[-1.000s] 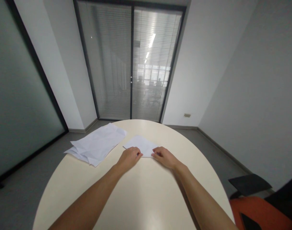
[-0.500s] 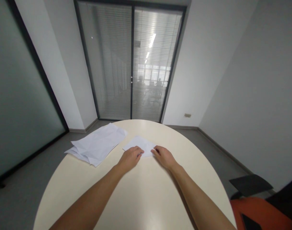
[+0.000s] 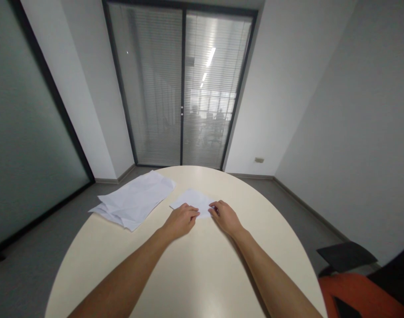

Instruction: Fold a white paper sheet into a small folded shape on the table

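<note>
A small white piece of paper (image 3: 194,197), seemingly folded, lies on the round table with a corner pointing away from me. My left hand (image 3: 182,219) is at its near left side, fingers curled and pressed together on the near edge. At the right corner, my right hand (image 3: 224,216) has its thumb and fingers bent round the edge in a pinch. Both hands partly cover the paper, so its near left edge and right corner are hidden.
Several larger creased white sheets (image 3: 137,196) lie in a loose pile at the table's left edge, overhanging it. The cream round table (image 3: 202,265) fills the foreground. An orange and black chair (image 3: 360,291) stands at the right. Glass doors (image 3: 182,88) are beyond.
My right thumb and fingers have shifted slightly at the paper's right corner. The fingers of my left hand reach a little further right along the near edge. The paper stays in place.
</note>
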A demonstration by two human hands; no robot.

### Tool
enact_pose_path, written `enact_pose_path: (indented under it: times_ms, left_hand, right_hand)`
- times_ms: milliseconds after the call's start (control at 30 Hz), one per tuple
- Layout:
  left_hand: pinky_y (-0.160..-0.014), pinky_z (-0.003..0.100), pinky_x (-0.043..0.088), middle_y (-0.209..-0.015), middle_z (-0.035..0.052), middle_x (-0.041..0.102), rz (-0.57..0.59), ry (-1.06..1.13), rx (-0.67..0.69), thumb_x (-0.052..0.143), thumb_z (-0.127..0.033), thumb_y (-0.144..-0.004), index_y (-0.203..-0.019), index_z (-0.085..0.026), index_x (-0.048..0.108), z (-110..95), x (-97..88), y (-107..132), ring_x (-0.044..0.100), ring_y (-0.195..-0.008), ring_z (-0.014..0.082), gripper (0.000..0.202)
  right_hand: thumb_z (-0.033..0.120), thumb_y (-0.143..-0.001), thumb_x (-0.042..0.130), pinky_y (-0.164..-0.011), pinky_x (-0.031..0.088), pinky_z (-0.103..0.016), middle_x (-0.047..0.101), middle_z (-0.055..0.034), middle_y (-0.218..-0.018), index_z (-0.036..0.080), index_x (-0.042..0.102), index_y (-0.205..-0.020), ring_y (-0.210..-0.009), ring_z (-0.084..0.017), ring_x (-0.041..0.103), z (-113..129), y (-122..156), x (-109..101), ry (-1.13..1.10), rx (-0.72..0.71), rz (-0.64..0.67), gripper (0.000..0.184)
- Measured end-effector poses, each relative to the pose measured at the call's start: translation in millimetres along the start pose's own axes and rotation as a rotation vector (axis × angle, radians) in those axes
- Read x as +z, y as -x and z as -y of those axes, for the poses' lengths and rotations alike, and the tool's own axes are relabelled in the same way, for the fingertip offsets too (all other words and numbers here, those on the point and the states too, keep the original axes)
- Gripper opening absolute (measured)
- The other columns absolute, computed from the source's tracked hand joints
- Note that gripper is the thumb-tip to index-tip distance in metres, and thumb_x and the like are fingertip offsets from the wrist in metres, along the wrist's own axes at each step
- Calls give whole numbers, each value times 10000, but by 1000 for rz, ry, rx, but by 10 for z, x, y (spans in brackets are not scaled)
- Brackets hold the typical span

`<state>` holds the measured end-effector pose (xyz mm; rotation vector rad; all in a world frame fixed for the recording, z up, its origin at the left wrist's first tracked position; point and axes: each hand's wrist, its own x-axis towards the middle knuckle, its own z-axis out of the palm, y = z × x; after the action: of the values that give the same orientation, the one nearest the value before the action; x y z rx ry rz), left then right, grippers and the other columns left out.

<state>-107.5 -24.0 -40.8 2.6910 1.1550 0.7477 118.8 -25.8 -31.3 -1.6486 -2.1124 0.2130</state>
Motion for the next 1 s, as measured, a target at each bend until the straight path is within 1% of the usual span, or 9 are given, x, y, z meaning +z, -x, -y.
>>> enact_pose_path:
  times_ms: [133, 200, 300, 400, 467, 567, 700, 867, 1000]
  left_hand:
    - [-1075, 379, 440, -1124, 48, 718, -5, 10, 41, 532, -121, -895, -1055, -221, 742, -23, -13, 0, 523, -1237, 234, 282]
    - [-1060, 360, 453, -1138, 52, 699, 18, 30, 33, 518, -136, -906, -1078, -229, 729, -38, -15, 6, 563, -1193, 216, 288]
    - [-1025, 338, 474, -1173, 54, 673, 52, 51, 11, 522, -157, -906, -1119, -234, 704, -58, -22, 13, 608, -1114, 198, 291]
    - [-1054, 342, 449, -1221, 51, 663, 68, 58, 15, 554, -135, -867, -1167, -234, 684, -71, -29, 11, 586, -1163, 209, 342]
    - [-1058, 340, 445, -1237, 46, 664, 71, 63, 21, 551, -132, -864, -1198, -234, 671, -78, -31, 6, 583, -1173, 209, 370]
    - [-1047, 342, 449, -1228, 46, 677, 66, 58, 24, 539, -156, -881, -1206, -235, 663, -100, -38, 6, 593, -1161, 208, 357]
    - [-1030, 369, 448, -1216, 61, 688, 80, 37, 56, 539, -211, -900, -1161, -231, 678, -160, -87, 12, 601, -1144, 224, 296]
    - [-989, 400, 449, -1174, 60, 703, 147, 27, 145, 543, -234, -895, -1168, -243, 683, -245, -163, 3, 603, -1099, 242, 308]
    - [-1010, 407, 437, -1218, 63, 682, 167, 40, 187, 568, -235, -868, -1165, -245, 703, -269, -182, 0, 592, -1108, 245, 326]
  right_hand:
    - [339, -987, 478, -985, 433, -363, 644, -133, -1191, 193, 683, -1175, -1119, -251, 581, 97, 32, -36, 69, -98, -9, 315]
    - [374, -1008, 430, -1048, 404, -400, 618, -145, -1294, 182, 645, -1267, -1201, -266, 550, 174, 57, -30, 32, -195, 6, 387]
    - [481, -1038, 295, -1171, 284, -421, 453, -145, -1516, 155, 462, -1468, -1398, -252, 403, 296, 111, 15, -97, -302, 131, 565]
    - [596, -1019, 194, -1229, 124, -472, 216, -109, -1632, 164, 198, -1583, -1503, -242, 212, 374, 158, 59, -156, -230, 345, 711]
    - [640, -1000, 146, -1236, 58, -484, 132, -89, -1647, 165, 112, -1594, -1521, -237, 132, 389, 169, 68, -157, -161, 430, 761]
    - [675, -981, 106, -1237, 39, -477, 87, -75, -1650, 157, 105, -1592, -1528, -236, 68, 367, 155, 53, -112, -102, 466, 801]
    - [678, -975, 102, -1227, 22, -513, 61, -91, -1649, 142, 162, -1585, -1528, -260, 17, 274, 118, 12, 23, -24, 440, 814]
    - [524, -1023, 138, -1210, 68, -560, 67, -81, -1650, 166, 170, -1585, -1527, -263, 41, 108, 80, -34, 129, 6, 422, 668]
    - [459, -1027, 199, -1203, 55, -584, 116, -72, -1648, 195, 197, -1581, -1526, -273, 72, -2, 71, -51, 137, -37, 394, 614]
